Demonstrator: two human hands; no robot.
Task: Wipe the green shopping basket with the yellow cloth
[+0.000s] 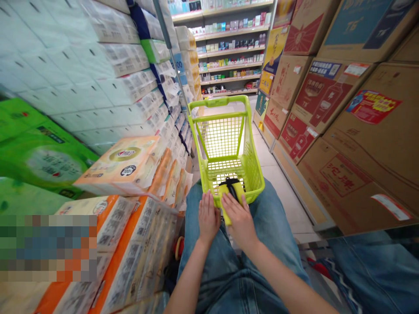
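Note:
A yellow-green plastic shopping basket (pixel 257 174) with grid-like walls rests at my knees, its pull handle (pixel 218 102) at the far end. My right hand (pixel 240 224) is closed over a yellow cloth (pixel 226 217) at the basket's near end, pressing it around a black handle-like part (pixel 231 188). Beside it, my left hand (pixel 208 220) lies against the near rim with fingers stretched out flat. The palms and the underside of the cloth are hidden.
Tissue packs (pixel 126 163) are stacked high on the left. Cardboard cartons (pixel 356 163) line the right side. Shelves (pixel 231 59) of small goods close off the far end of the tiled aisle (pixel 266 159). Another denim-clad leg (pixel 379 272) shows at lower right.

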